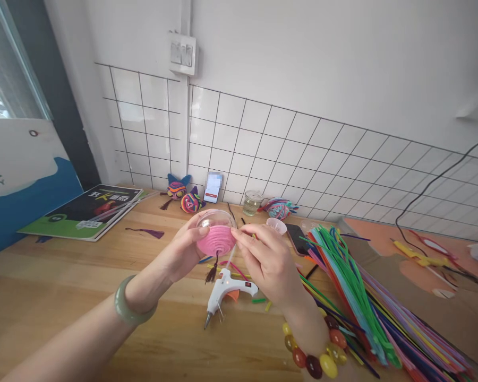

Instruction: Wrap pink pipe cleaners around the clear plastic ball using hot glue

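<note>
A person's left hand [185, 245] cups a clear plastic dome [216, 232] wound about its lower half with pink pipe cleaner, holding it in the air above a wooden table [63, 297], fingers closed around its left side. The right hand [265, 260] meets it from the other side, fingertips pinched on the fuzzy pink coil at the rim, where a loose pink end trails down. A dark tassel [212, 271] dangles beneath the dome. Directly below lies a white hot glue gun [226, 289], nozzle toward the camera. The dome looks light, thin-walled and slick where bare, likely easy to crush or let slip; the wrapped band seems the surer place to take hold. A thick sheaf of multicoloured pipe cleaners [362, 313] fans across the table at right, near a smartphone [298, 239]. Two finished striped fish-like ornaments [184, 195], a small glass jar [252, 202] and a book [88, 211] sit toward the tiled wall.
</note>
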`<control>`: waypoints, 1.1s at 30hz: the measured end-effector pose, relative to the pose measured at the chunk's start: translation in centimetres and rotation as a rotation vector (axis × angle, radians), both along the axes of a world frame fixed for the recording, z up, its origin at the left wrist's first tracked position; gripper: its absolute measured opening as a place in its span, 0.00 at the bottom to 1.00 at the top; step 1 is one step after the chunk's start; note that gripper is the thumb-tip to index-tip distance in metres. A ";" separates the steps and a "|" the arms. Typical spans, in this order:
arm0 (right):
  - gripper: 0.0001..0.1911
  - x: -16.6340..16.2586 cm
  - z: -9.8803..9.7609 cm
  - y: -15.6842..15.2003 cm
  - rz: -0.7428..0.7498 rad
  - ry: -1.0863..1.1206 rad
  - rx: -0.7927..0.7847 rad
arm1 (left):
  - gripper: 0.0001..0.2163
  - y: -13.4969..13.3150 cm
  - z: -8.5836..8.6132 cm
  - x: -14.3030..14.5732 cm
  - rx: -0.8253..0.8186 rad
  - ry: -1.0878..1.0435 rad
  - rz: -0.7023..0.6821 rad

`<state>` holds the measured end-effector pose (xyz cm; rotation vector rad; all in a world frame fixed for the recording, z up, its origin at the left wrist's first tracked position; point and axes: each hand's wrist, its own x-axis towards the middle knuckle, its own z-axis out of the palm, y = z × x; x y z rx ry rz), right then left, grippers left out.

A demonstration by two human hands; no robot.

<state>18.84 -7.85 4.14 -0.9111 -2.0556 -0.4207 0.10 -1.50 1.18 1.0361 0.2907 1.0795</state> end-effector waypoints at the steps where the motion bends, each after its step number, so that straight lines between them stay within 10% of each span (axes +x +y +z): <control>1: 0.14 -0.1 0.0 -0.1 0.001 0.015 -0.001 | 0.20 0.0 0.0 0.0 0.000 -0.011 0.000; 33: 0.30 0.5 -2.3 1.6 0.082 0.159 -0.196 | 0.31 -1.1 -0.6 0.9 -0.054 -0.068 -0.176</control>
